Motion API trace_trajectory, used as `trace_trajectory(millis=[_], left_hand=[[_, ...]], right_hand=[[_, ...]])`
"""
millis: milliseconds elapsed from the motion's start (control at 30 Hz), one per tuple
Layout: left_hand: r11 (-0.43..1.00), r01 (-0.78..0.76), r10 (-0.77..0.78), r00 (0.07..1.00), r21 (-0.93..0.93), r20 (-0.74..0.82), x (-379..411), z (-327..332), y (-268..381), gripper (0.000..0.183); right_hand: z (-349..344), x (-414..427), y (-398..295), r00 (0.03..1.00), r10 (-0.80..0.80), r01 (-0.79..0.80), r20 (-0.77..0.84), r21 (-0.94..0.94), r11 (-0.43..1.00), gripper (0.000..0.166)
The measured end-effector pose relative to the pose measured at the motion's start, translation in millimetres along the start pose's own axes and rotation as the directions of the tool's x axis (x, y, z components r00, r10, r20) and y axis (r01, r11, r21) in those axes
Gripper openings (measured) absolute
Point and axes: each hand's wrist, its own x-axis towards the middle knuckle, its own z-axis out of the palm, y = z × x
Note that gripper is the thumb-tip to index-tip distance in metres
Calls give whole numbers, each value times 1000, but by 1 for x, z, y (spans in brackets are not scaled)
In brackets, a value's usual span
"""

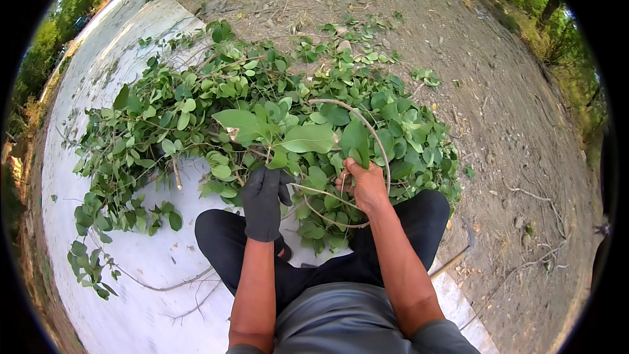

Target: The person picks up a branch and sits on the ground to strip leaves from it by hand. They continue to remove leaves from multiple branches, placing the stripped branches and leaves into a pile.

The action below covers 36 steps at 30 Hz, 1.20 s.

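My left hand (264,201), in a dark grey work glove, is closed around the base of a leafy shoot (268,143). The shoot's broad green leaves fan out above the glove; one has a brown, torn edge. Bare and without a glove, my right hand (363,184) pinches a large green leaf (356,140) between thumb and fingers. A thin bent stem (376,137) arcs around this hand, and more thin stems loop below it. Whether the right fingers also grip these stems I cannot tell. Under both hands lies a heap of cut leafy branches (196,88).
The heap lies partly on a pale ground sheet (147,260) and partly on dry soil (491,123). A hooked tool with a wooden handle (449,261) lies right of my knee. Bare twigs (172,287) lie at the left. Trees (545,5) stand at the far edges.
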Motion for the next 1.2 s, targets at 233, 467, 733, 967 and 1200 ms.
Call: trace_trajectory(millis=[233, 467, 733, 967, 1200], left_hand=[[1000, 20, -20, 1000, 3, -4, 4, 7, 4, 27], [938, 324, -345, 908, 123, 240, -24, 29, -39, 28], [930, 368, -365, 917, 13, 160, -17, 21, -54, 22], [949, 304, -307, 951, 88, 29, -12, 23, -56, 21], [952, 303, -299, 950, 38, -87, 4, -20, -56, 19]], right_hand=[[-2, -15, -10, 997, 7, 5, 77, -161, 987, 17], [17, -22, -10, 992, -50, 53, 114, -29, 998, 20], [9, -34, -12, 990, -118, 133, 74, -241, 961, 18], [-3, -44, -7, 988, -151, 154, 36, -343, 927, 19], [-71, -48, -79, 761, -539, 467, -361, -272, 841, 18]])
